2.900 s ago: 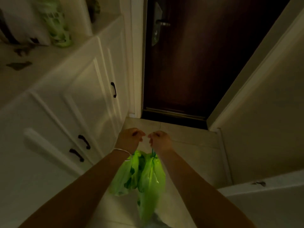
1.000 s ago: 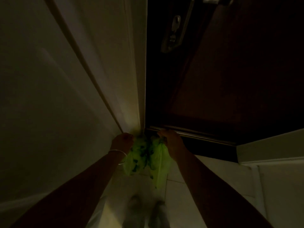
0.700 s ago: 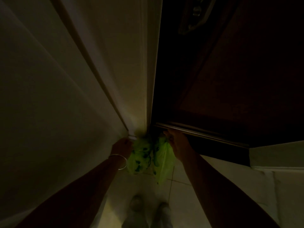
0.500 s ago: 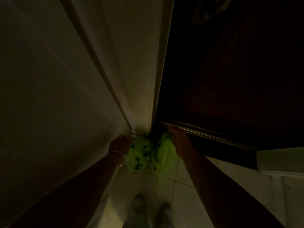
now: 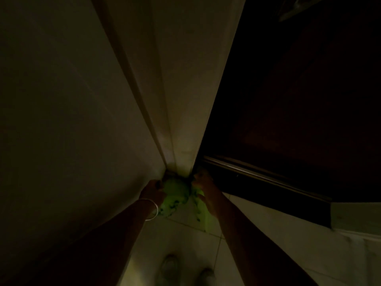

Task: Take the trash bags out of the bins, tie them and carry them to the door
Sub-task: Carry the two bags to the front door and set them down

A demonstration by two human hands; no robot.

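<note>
Lowering both green trash bags [image 5: 175, 195] from carrying height, I have brought them down into the floor corner where the white frame [image 5: 181, 141] meets the dark door [image 5: 288, 100], so delivery is nearly complete. My left hand [image 5: 152, 191] and right hand [image 5: 206, 193] each grip a bag top, fingers curled.

Two trash bags [image 5: 175, 195] on the floor [image 5: 185, 240] between cabinet [image 5: 61, 120] leftward and door [image 5: 299, 100] rightward; shoes [image 5: 185, 271] behind
</note>
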